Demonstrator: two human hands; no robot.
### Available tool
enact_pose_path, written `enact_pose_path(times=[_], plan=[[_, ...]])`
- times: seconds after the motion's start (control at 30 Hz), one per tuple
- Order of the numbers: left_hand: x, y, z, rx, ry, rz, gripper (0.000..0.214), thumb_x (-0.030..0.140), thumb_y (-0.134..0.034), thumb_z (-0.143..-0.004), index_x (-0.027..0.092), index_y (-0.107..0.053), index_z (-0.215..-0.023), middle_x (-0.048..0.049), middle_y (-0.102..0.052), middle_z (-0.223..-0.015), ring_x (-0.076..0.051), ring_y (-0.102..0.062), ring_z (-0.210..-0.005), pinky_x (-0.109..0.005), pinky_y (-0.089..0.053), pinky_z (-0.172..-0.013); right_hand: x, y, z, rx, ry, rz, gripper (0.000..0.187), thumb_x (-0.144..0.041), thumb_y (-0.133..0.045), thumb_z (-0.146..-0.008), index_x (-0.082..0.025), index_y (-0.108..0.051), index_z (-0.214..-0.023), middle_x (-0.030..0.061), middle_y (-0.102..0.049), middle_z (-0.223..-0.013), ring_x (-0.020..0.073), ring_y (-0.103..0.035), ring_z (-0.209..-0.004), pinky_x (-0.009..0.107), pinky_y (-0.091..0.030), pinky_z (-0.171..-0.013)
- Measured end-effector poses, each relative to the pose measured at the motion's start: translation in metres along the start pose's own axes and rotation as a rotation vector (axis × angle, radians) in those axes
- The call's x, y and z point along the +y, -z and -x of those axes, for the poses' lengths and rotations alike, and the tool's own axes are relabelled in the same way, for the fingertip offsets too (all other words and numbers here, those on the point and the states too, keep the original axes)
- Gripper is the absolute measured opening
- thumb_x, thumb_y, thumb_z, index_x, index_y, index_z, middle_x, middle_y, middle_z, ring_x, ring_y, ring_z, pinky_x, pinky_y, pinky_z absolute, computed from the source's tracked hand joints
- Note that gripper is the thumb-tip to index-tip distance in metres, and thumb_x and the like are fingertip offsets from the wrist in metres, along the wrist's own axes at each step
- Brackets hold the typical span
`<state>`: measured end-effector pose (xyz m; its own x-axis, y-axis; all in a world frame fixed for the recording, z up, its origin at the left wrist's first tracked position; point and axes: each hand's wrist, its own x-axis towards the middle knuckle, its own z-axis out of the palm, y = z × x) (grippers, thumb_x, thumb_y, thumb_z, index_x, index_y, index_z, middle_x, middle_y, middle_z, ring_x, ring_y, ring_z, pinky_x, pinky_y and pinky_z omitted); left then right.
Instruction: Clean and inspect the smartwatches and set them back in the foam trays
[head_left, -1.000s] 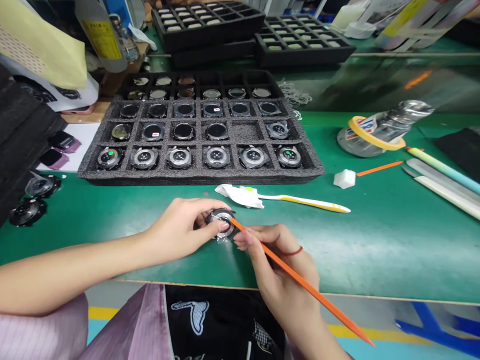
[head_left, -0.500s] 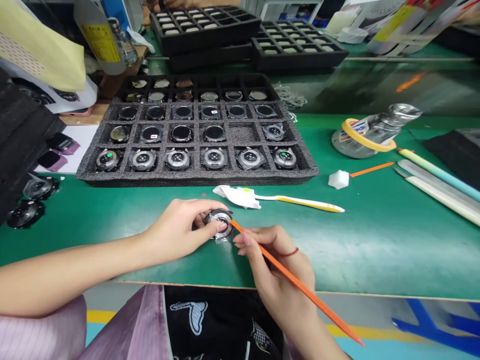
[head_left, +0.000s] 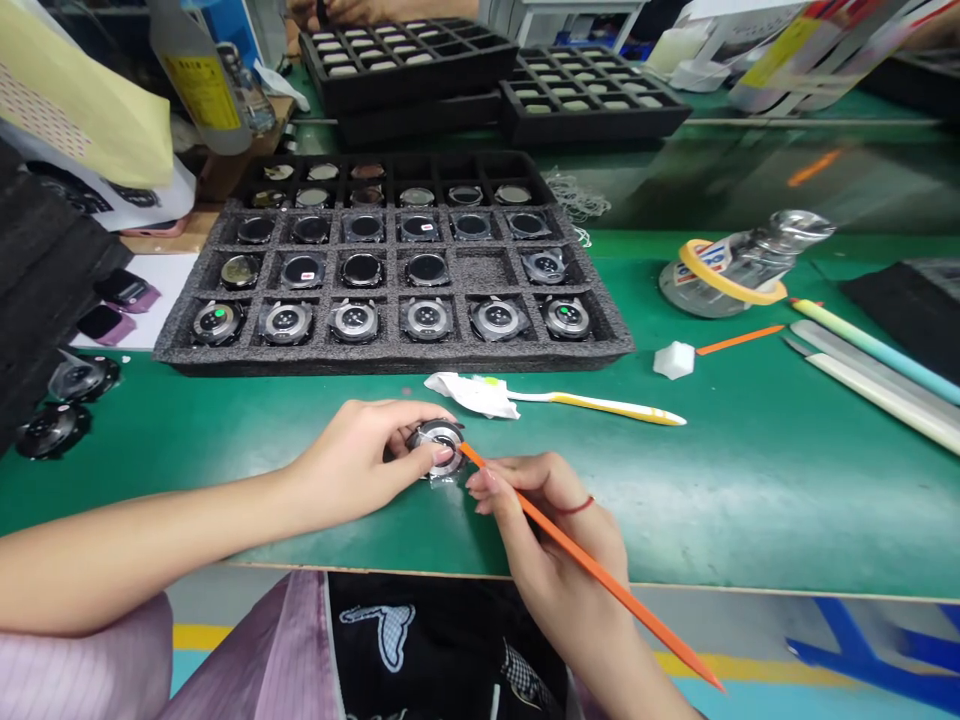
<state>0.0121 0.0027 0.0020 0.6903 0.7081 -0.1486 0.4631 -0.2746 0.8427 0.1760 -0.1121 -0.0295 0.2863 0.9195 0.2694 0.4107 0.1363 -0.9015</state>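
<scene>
Between the thumb and fingers of my left hand point(head_left: 375, 450) is a round watch case point(head_left: 441, 436), its silver back turned up. A bit of clear film sticks out at its lower edge. My right hand point(head_left: 559, 530) pinches a long orange plastic stick point(head_left: 585, 560) like a pen. The stick's upper tip touches the right edge of the watch case. Beyond my hands lies a black foam tray point(head_left: 390, 362) with several round watch cases in its compartments, the front row back side up.
A toothbrush point(head_left: 600, 405) with white tissue point(head_left: 472, 394) round its head lies behind my hands. Rightward are a white hexagonal piece point(head_left: 674, 360), a glass bottle point(head_left: 720, 275) with a yellow ring, and a knife point(head_left: 877, 395). Loose watches point(head_left: 56, 428) lie at left; more foam trays point(head_left: 592, 120) stand behind.
Both hands, the watch case and the orange stick hold nearly the same pose. The view has shifted very slightly.
</scene>
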Motion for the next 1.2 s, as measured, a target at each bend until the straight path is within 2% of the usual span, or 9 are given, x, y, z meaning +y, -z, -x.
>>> enact_pose_path(times=[0.17, 0.5, 0.67, 0.9, 0.97, 1.03, 1.07, 1.13, 1.2], plan=[[-0.001, -0.001, 0.001, 0.008, -0.014, 0.0, 0.029, 0.031, -0.06, -0.092, 0.018, -0.074, -0.113, -0.0018, -0.076, -0.091, -0.011, -0.058, -0.061, -0.024, -0.046, -0.061, 0.0, 0.0, 0.0, -0.016, -0.021, -0.011, 0.013, -0.021, -0.059, -0.098, -0.022, -0.06, -0.085, 0.0003, -0.073, -0.078, 0.0111, -0.069, -0.062, 0.02, -0.056, -0.057], [-0.002, -0.001, 0.001, 0.004, -0.007, 0.015, 0.029, 0.03, -0.06, -0.092, 0.018, -0.074, -0.114, -0.0025, -0.075, -0.094, -0.011, -0.059, -0.063, -0.024, -0.047, -0.062, -0.001, 0.001, -0.003, -0.019, -0.088, -0.066, 0.014, -0.023, -0.06, -0.097, -0.023, -0.061, -0.083, -0.0006, -0.075, -0.079, 0.0095, -0.07, -0.064, 0.018, -0.057, -0.06], [-0.001, 0.0, 0.001, 0.02, -0.017, -0.005, 0.028, 0.028, -0.062, -0.091, 0.017, -0.074, -0.113, 0.0005, -0.073, -0.083, -0.009, -0.055, -0.057, -0.022, -0.043, -0.058, -0.002, 0.002, -0.002, -0.033, -0.1, -0.106, 0.015, -0.024, -0.06, -0.097, -0.023, -0.061, -0.082, -0.0009, -0.075, -0.079, 0.0088, -0.069, -0.063, 0.018, -0.058, -0.061], [-0.002, 0.0, 0.0, 0.014, 0.003, 0.009, 0.03, 0.03, -0.061, -0.09, 0.017, -0.074, -0.115, -0.0021, -0.075, -0.089, -0.01, -0.058, -0.058, -0.023, -0.046, -0.058, -0.003, -0.002, -0.011, -0.017, -0.1, -0.154, 0.016, -0.024, -0.061, -0.097, -0.021, -0.062, -0.081, 0.001, -0.076, -0.078, 0.0108, -0.07, -0.062, 0.02, -0.059, -0.058], [-0.002, 0.002, 0.0, -0.012, 0.027, 0.054, 0.03, 0.03, -0.061, -0.09, 0.017, -0.073, -0.115, -0.0035, -0.077, -0.097, -0.012, -0.063, -0.064, -0.024, -0.049, -0.062, -0.002, 0.0, -0.011, 0.041, -0.093, -0.165, 0.015, -0.024, -0.061, -0.097, -0.022, -0.062, -0.082, 0.0, -0.075, -0.075, 0.0115, -0.071, -0.061, 0.021, -0.06, -0.058], [-0.003, 0.003, 0.0, -0.048, 0.04, 0.093, 0.03, 0.03, -0.061, -0.09, 0.019, -0.072, -0.115, -0.0041, -0.077, -0.102, -0.014, -0.068, -0.072, -0.026, -0.052, -0.068, 0.001, 0.003, -0.006, 0.084, -0.017, -0.079, 0.009, -0.022, -0.058, -0.099, -0.023, -0.067, -0.096, 0.0016, -0.079, -0.088, 0.0142, -0.076, -0.075, 0.025, -0.064, -0.068], [-0.003, 0.004, 0.0, -0.06, 0.04, 0.101, 0.03, 0.03, -0.061, -0.09, 0.019, -0.072, -0.116, -0.0043, -0.077, -0.102, -0.015, -0.069, -0.075, -0.027, -0.053, -0.069, 0.002, 0.005, -0.002, 0.057, 0.065, 0.006, 0.015, -0.02, -0.055, -0.101, -0.024, -0.068, -0.108, 0.0038, -0.08, -0.101, 0.0166, -0.078, -0.09, 0.03, -0.065, -0.079], [-0.004, 0.005, 0.0, -0.076, 0.038, 0.098, 0.031, 0.03, -0.059, -0.091, 0.018, -0.071, -0.118, -0.0042, -0.077, -0.095, -0.016, -0.07, -0.074, -0.027, -0.054, -0.069, 0.006, 0.01, 0.005, -0.098, 0.267, 0.228, 0.037, -0.013, -0.048, -0.102, -0.025, -0.06, -0.135, 0.0071, -0.074, -0.129, 0.0211, -0.067, -0.126, 0.042, -0.056, -0.106], [-0.005, 0.006, -0.001, -0.085, 0.035, 0.09, 0.033, 0.032, -0.059, -0.092, 0.017, -0.07, -0.12, -0.0041, -0.076, -0.089, -0.016, -0.069, -0.071, -0.027, -0.053, -0.067, 0.008, 0.015, 0.009, -0.221, 0.39, 0.435, 0.052, -0.008, -0.044, -0.101, -0.022, -0.046, -0.151, 0.008, -0.065, -0.143, 0.0223, -0.049, -0.145, 0.05, -0.04, -0.121]])
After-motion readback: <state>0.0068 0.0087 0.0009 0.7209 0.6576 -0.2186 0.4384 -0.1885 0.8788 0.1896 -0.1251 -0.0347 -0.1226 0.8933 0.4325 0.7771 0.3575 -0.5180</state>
